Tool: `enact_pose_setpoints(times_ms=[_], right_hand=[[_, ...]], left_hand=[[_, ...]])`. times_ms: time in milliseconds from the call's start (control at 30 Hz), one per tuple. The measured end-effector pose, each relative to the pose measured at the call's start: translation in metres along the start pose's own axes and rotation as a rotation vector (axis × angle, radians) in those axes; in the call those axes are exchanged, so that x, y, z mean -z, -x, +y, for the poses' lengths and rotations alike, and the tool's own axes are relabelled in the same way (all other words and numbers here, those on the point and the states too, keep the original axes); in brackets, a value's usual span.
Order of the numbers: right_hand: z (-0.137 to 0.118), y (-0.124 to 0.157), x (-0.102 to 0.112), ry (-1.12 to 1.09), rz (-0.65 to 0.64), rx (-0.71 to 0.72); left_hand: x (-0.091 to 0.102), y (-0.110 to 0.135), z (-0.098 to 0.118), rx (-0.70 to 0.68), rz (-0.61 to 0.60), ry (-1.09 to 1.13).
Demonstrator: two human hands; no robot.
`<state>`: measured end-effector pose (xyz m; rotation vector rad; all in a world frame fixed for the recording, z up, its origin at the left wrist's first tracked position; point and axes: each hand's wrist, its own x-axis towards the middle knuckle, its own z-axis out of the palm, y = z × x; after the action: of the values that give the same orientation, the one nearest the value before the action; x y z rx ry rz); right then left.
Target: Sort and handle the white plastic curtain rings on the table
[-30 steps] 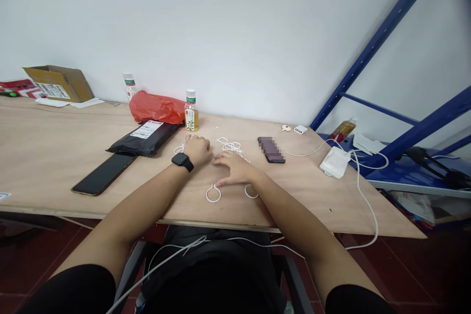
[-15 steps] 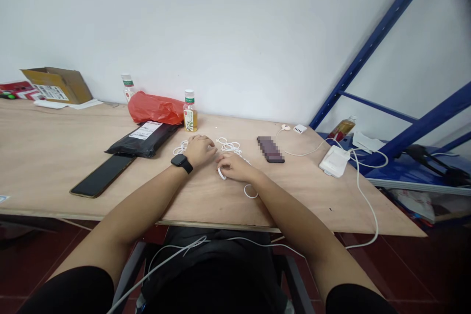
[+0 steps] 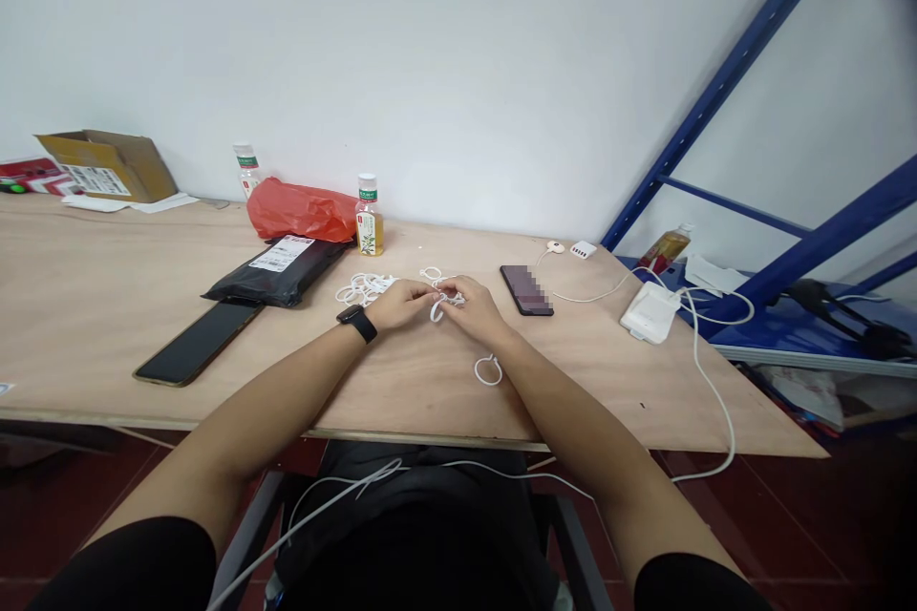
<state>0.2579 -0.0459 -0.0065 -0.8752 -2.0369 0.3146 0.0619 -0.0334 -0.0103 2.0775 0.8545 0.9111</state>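
My left hand (image 3: 397, 304), with a black watch on the wrist, has its fingers drawn together at a small white ring (image 3: 437, 311). My right hand (image 3: 473, 307) pinches the same ring from the other side, so the two sets of fingertips meet over it. The ring looks like a plastic curtain ring with a small eyelet. Just left of my left hand lies a pile of white rings (image 3: 354, 288). Other white rings (image 3: 430, 273) lie behind the fingertips, partly hidden by my right hand. A separate ring (image 3: 488, 370) rests beside my right forearm.
Left on the wooden table (image 3: 415, 391) are a phone (image 3: 201, 341), a black parcel bag (image 3: 276, 272), a red plastic bag (image 3: 301, 210) and a drink bottle (image 3: 370, 220). To the right lie another phone (image 3: 526, 290) and a white charger (image 3: 650, 312) with cables.
My left hand has come off the pile and moved right to the ring. My right hand has lifted the ring slightly up and turned towards the left fingertips.
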Motion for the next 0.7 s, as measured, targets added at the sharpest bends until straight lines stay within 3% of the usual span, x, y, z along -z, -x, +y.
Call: enact_pose_setpoints(times_ms=[267, 700], right_hand=[[0.001, 0.001, 0.0, -0.018, 0.001, 0.023], [0.009, 0.0, 0.003, -0.049, 0.049, 0.015]], left_hand=[[-0.001, -0.004, -0.004, 0.004, 0.052, 0.164], [-0.003, -0.002, 0.0, 0.038, 0.269, -0.032]])
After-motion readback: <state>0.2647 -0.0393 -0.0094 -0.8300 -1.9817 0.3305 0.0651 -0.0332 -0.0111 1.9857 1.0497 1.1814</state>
